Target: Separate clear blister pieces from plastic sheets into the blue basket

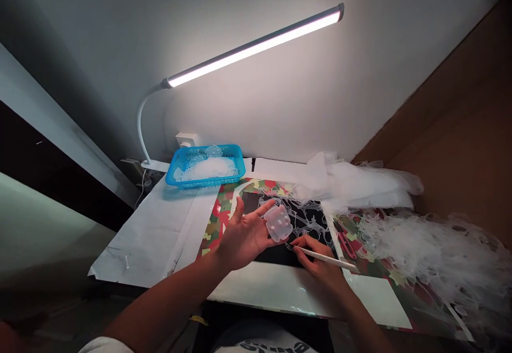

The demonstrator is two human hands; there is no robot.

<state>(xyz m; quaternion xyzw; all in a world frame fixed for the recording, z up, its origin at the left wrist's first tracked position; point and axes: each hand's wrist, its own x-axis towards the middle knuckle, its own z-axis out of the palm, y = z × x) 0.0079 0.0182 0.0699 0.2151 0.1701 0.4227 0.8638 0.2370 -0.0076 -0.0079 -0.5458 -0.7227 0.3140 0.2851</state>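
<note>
My left hand (250, 235) is turned palm up with its thumb raised and fingers stretched. It holds a sheer white fabric cutout (279, 223), dotted with small pale spots, across its fingers. Just to the right, my right hand (318, 259) is closed round a slim white pen-like tool (324, 257), whose dark tip points left, close below the cutout. Under both hands lies a black board (276, 256). Thin, web-like sheer fabric scraps (308, 217) spread over its back and right part.
A blue plastic basket (172, 181) with similar white cutouts stands at the back left. Folded white tulle (360, 182) lies at the back right, before a heap of scraps (448, 257). Red-handled scissors (347, 243) lie beside the board. A lit bar lamp (256, 46) hangs above.
</note>
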